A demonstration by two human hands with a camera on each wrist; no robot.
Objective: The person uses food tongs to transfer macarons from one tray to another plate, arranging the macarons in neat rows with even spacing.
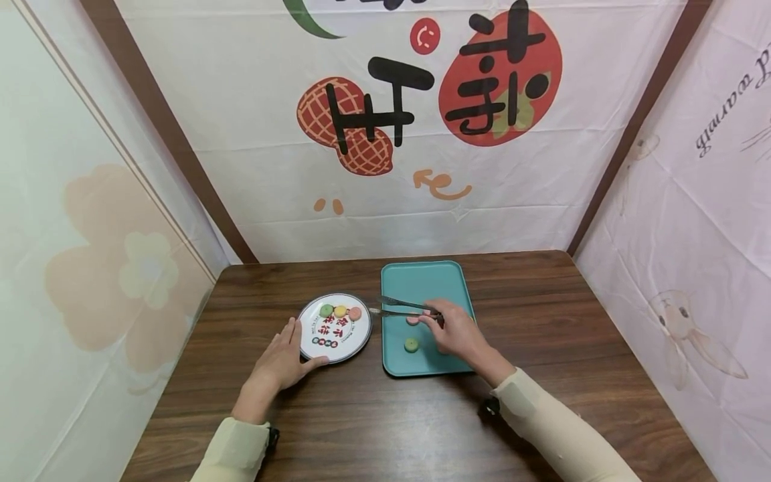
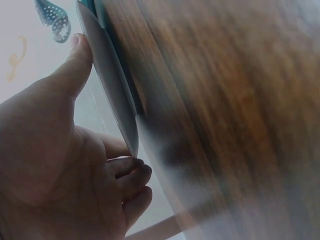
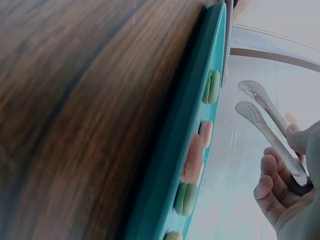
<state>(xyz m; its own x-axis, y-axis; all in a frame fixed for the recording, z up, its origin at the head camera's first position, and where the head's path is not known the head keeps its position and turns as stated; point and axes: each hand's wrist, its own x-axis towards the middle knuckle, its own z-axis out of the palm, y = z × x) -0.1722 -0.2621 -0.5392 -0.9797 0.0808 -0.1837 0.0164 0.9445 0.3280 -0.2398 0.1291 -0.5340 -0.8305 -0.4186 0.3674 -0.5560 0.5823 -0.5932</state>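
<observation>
My left hand [image 1: 279,357] rests at the near-left rim of a round white plate [image 1: 360,338], fingers along its left side and thumb at its front edge. On the plate lie a green macaron [image 1: 326,310], a yellow macaron [image 1: 340,311] and a pink macaron [image 1: 355,313]. With my right hand [image 1: 456,329] I hold metal tongs [image 3: 275,144] above a teal tray [image 1: 421,284]. Their perforated tips are apart with nothing between them, pointing left toward the plate. A pink macaron [image 1: 412,320] and a green macaron [image 1: 411,345] show on the tray; the right hand hides part of it.
Several macarons, including a pink one [image 3: 194,159] and a green one [image 3: 187,199], stand along the tray in the right wrist view. Plate and tray sit side by side on a dark wooden table [image 1: 373,428]. Printed cloth walls [image 1: 241,181] rise behind and at both sides.
</observation>
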